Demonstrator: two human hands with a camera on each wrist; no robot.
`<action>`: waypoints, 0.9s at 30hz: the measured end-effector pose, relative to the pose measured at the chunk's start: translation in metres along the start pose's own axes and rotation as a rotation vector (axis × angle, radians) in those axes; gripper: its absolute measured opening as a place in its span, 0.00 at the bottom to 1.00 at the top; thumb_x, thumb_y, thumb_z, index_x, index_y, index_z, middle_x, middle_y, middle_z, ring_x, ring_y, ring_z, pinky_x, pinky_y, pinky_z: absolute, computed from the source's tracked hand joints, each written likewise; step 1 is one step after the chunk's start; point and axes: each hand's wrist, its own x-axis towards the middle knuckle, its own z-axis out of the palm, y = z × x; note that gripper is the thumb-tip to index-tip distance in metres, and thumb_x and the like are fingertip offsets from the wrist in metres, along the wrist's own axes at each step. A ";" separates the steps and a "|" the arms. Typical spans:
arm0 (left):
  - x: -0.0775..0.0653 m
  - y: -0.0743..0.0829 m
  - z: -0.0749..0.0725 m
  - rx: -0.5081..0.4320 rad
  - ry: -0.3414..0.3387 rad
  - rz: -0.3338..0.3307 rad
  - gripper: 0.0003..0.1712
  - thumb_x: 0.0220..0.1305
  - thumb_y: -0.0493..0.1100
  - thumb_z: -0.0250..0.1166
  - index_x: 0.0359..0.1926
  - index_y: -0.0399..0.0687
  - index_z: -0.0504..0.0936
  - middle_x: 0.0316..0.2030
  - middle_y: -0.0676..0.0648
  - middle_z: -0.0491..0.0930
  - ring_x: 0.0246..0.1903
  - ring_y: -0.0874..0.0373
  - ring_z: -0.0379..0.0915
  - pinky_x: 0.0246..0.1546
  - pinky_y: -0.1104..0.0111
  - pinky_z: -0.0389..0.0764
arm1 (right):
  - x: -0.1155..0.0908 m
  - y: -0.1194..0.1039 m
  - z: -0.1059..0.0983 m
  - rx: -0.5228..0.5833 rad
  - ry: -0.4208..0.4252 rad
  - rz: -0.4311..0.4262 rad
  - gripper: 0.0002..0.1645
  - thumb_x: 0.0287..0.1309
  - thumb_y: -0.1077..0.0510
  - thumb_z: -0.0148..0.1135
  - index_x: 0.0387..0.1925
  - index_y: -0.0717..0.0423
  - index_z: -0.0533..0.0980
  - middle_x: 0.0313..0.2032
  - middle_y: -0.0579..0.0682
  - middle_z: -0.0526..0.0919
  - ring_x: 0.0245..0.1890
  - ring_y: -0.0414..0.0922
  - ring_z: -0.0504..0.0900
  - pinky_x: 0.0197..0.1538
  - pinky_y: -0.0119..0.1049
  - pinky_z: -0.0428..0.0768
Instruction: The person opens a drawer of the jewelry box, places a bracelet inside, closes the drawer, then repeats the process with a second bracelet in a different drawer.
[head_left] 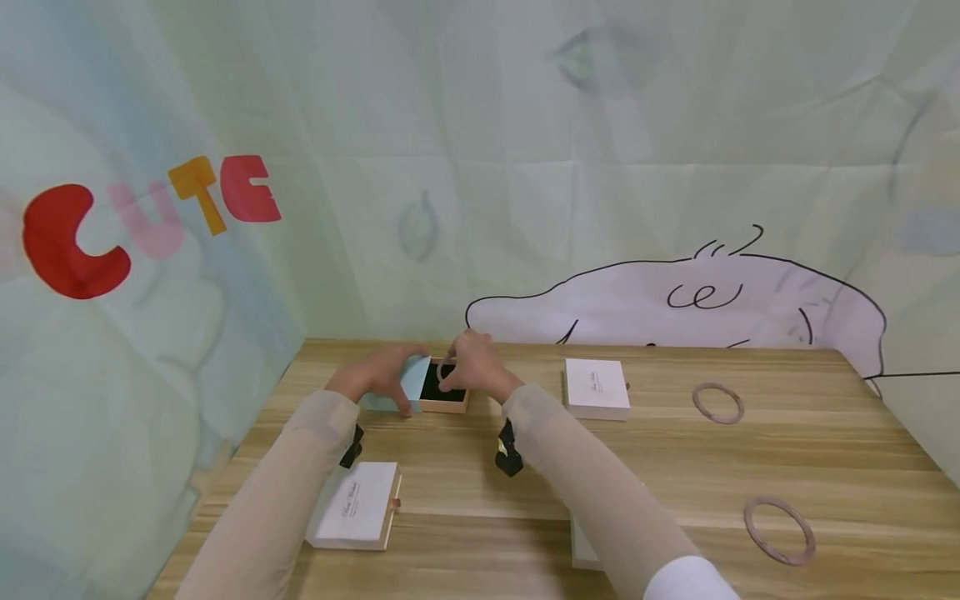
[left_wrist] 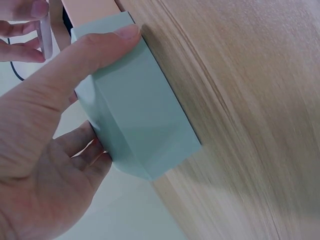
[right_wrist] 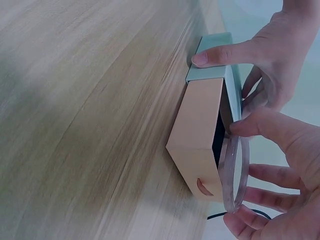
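- Lying at far left: a white box [head_left: 356,504], tab facing right.
- Left hand [head_left: 378,375]: thumb and fingers partly spread, gripping the pale blue sleeve [left_wrist: 145,105] of a box on the bench [head_left: 480,517].
- Peach drawer [right_wrist: 197,112], black inside, partly out of the sleeve's right end.
- Right hand [head_left: 480,367]: fingers slightly parted, pinching a translucent ring [right_wrist: 229,175] at the drawer's opening.
- Further right: two more white boxes [head_left: 596,386], one half hidden by the forearm; two loose rings [head_left: 697,398].
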 end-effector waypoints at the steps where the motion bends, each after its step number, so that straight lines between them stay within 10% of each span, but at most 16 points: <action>1: 0.000 0.000 0.000 0.002 -0.002 0.000 0.58 0.38 0.41 0.85 0.71 0.40 0.65 0.61 0.36 0.71 0.51 0.44 0.69 0.52 0.51 0.73 | 0.000 -0.001 0.000 -0.011 -0.002 -0.005 0.20 0.47 0.50 0.78 0.40 0.58 0.87 0.44 0.51 0.84 0.50 0.48 0.76 0.60 0.47 0.68; 27: 0.000 -0.001 0.001 -0.008 0.007 0.006 0.58 0.37 0.40 0.85 0.70 0.41 0.66 0.63 0.37 0.70 0.54 0.43 0.68 0.55 0.50 0.71 | 0.006 -0.008 0.008 0.008 -0.055 -0.029 0.21 0.48 0.51 0.78 0.41 0.60 0.86 0.40 0.51 0.80 0.42 0.46 0.74 0.45 0.36 0.74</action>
